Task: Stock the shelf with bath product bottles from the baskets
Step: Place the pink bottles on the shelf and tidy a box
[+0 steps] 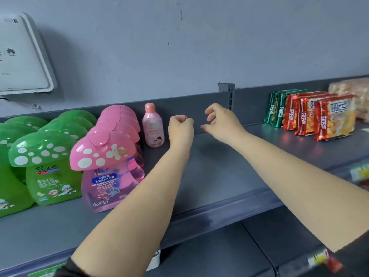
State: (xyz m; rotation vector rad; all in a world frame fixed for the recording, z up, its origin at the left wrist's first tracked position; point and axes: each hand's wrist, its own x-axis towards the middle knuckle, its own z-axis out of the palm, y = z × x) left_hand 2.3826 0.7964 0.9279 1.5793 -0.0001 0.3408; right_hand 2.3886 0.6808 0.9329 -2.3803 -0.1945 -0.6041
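A small pink bottle (pixel 153 126) with a round cap stands upright at the back of the grey shelf (pixel 215 176). Just to its right my left hand (pixel 180 128) hovers with its fingers curled into a fist, holding nothing and not touching the bottle. My right hand (pixel 219 121) hangs further right above the shelf, fingers loosely curled, empty. A row of pink mushroom-shaped bottles (pixel 108 164) stands left of the small bottle. Green mushroom-shaped bottles (pixel 46 166) fill the shelf's left end. No basket is in view.
Red and green snack packets (pixel 311 114) stand on the right part of the shelf. A slotted upright (pixel 227 94) rises at the back wall. A white wall box (pixel 22 54) hangs upper left. A lower shelf (pixel 219 256) shows beneath.
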